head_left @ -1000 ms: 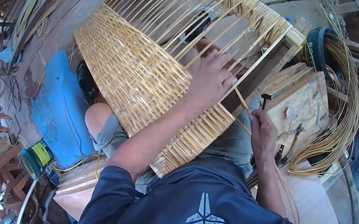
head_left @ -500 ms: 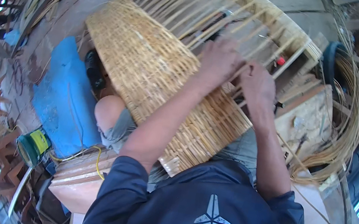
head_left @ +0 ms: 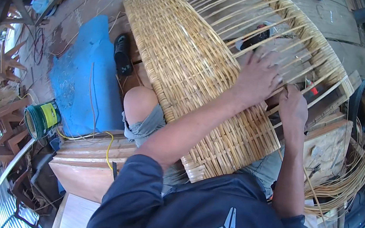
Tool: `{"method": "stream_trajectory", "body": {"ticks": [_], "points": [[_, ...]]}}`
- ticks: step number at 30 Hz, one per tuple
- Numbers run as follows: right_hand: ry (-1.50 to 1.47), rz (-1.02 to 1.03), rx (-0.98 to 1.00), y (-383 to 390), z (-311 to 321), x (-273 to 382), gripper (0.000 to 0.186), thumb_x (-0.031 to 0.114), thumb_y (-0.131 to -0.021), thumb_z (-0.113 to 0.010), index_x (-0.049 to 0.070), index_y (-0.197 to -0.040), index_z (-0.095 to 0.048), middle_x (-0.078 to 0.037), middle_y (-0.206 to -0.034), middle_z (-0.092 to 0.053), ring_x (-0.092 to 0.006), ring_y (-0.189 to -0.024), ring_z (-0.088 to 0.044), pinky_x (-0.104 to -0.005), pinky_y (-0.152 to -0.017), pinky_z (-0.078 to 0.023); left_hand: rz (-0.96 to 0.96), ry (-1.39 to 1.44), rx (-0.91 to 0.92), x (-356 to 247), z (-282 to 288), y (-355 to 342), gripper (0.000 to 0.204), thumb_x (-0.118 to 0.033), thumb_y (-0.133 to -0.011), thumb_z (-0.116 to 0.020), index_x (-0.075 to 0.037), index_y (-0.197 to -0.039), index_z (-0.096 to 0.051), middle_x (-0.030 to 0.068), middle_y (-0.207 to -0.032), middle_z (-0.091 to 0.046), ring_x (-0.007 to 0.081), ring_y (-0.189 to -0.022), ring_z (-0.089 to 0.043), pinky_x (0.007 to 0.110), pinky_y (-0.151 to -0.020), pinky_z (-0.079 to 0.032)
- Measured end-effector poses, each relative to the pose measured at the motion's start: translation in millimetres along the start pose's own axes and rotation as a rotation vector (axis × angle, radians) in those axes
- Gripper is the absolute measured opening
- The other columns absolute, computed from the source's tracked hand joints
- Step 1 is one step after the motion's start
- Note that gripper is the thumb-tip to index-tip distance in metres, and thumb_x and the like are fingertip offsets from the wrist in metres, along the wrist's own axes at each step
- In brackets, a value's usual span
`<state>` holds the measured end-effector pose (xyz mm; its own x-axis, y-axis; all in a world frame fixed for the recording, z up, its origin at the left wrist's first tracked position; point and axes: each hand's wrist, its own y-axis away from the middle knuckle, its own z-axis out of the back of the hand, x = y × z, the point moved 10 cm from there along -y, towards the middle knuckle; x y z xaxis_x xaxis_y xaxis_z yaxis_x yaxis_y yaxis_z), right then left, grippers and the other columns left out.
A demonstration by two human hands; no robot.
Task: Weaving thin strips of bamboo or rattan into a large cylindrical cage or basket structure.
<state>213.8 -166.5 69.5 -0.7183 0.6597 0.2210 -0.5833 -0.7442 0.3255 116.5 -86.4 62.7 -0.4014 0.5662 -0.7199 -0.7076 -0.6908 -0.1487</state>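
Note:
A woven rattan panel (head_left: pixel 191 62) lies slanted across my lap, tightly woven on its near side. Bare rattan stakes (head_left: pixel 238 12) run from the weave to a wrapped far rim (head_left: pixel 303 25). My left hand (head_left: pixel 260 76) is over the stakes at the weave's edge, fingers spread and slightly blurred. Just right of it, my right hand (head_left: pixel 294 106) is closed in a pinch on a thin rattan strand, mostly hidden by the fingers. A loose strand (head_left: pixel 317 202) trails past my right forearm.
Coiled rattan (head_left: pixel 358 177) hangs at the right beside a wooden box (head_left: pixel 330 141). To the left are a blue sheet (head_left: pixel 88 84), a dark shoe (head_left: pixel 123 56) and a green bucket (head_left: pixel 41 119). Wooden boards (head_left: pixel 93 157) are stacked by my left side.
My hands were together at the weave's edge; now the left has drawn apart with its fingers spread. The right stays closed. The whole view has shifted, with the panel now farther right.

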Motion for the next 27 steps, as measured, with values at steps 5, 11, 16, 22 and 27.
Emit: {"method": "stream_trajectory", "body": {"ticks": [5, 11, 16, 22, 27], "points": [[-0.043, 0.006, -0.040, 12, 8, 5, 0.025, 0.022, -0.089, -0.049, 0.006, -0.104, -0.061, -0.025, -0.091, -0.062, -0.0420, -0.087, -0.059, -0.0470, -0.075, -0.047, 0.494, -0.501, 0.277, 92, 86, 65, 0.071, -0.049, -0.091, -0.041, 0.007, -0.134, -0.035, 0.0230, -0.140, -0.034, 0.0381, -0.134, -0.026, 0.050, -0.110, -0.017], [0.030, 0.022, -0.012, 13, 5, 6, 0.023, 0.022, -0.089, -0.049, 0.007, -0.102, -0.061, -0.023, -0.090, -0.063, -0.0416, -0.085, -0.060, -0.0471, -0.075, -0.047, 0.620, -0.517, 0.407, 142, 91, 130, 0.078, -0.054, -0.089, -0.041, 0.007, -0.136, -0.031, 0.0233, -0.144, -0.029, 0.0383, -0.135, -0.025, 0.052, -0.110, -0.017], [-0.021, 0.088, -0.043, 13, 2, 3, 0.021, 0.020, -0.088, -0.049, 0.006, -0.102, -0.056, -0.019, -0.091, -0.063, -0.0367, -0.086, -0.062, -0.0473, -0.074, -0.050, 0.575, -0.519, 0.342, 115, 97, 107, 0.075, -0.051, -0.088, -0.045, 0.007, -0.135, -0.034, 0.0222, -0.140, -0.034, 0.0376, -0.132, -0.029, 0.052, -0.109, -0.020], [0.010, 0.022, 0.002, 7, -10, -7, 0.025, 0.011, -0.082, -0.052, 0.007, -0.106, -0.051, -0.019, -0.104, -0.055, -0.0390, -0.088, -0.060, -0.0467, -0.074, -0.050, -0.129, -0.281, 0.072, -6, 26, 27, 0.040, -0.031, -0.089, -0.052, -0.008, -0.122, -0.053, 0.0157, -0.135, -0.043, 0.0384, -0.128, -0.035, 0.054, -0.104, -0.027], [0.038, -0.004, 0.016, 8, -6, 0, 0.026, 0.008, -0.081, -0.052, 0.005, -0.107, -0.049, -0.019, -0.103, -0.055, -0.0382, -0.087, -0.061, -0.0467, -0.073, -0.050, 0.023, -0.109, 0.209, -3, -44, -14, 0.031, -0.025, -0.089, -0.053, -0.009, -0.114, -0.057, 0.0148, -0.135, -0.043, 0.0372, -0.128, -0.036, 0.051, -0.104, -0.028]]}}
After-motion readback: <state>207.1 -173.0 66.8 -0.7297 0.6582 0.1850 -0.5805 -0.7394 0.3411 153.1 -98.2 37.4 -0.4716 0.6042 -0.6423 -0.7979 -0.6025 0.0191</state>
